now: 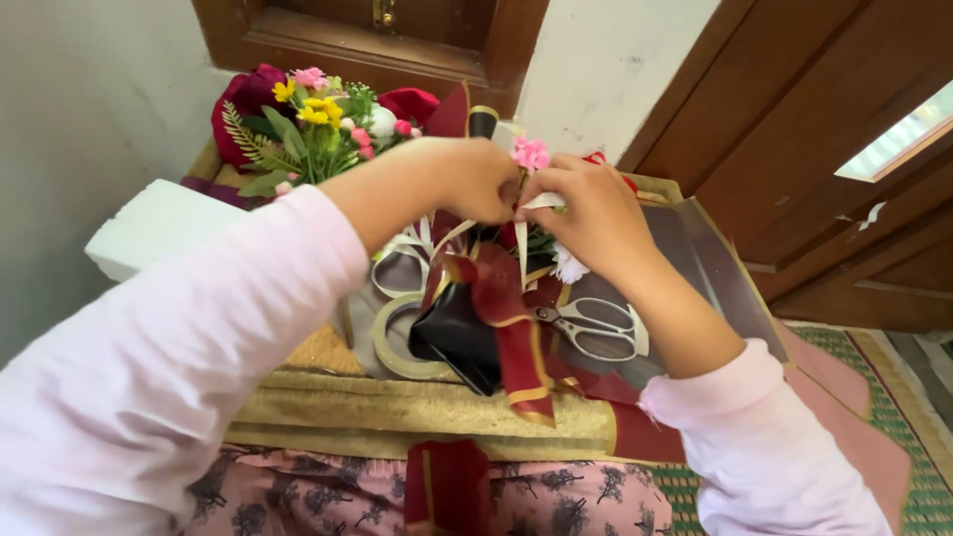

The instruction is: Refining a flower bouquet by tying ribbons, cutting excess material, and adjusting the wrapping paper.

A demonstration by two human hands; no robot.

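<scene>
Ribbon (511,337), dark red with gold edges, trailed toward the person over the surface (397,412), beside scissors (591,326) and a tape roll (389,342). Above, the left hand (475,179) and right hand (588,213) met, pinching a small bouquet (531,159) wrapped in black. Farther back lay a mixed flower bunch (308,124).

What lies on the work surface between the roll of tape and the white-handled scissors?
In the head view, the small bouquet's black wrap with its dark red, gold-edged ribbon lies between the tape roll and scissors.
</scene>
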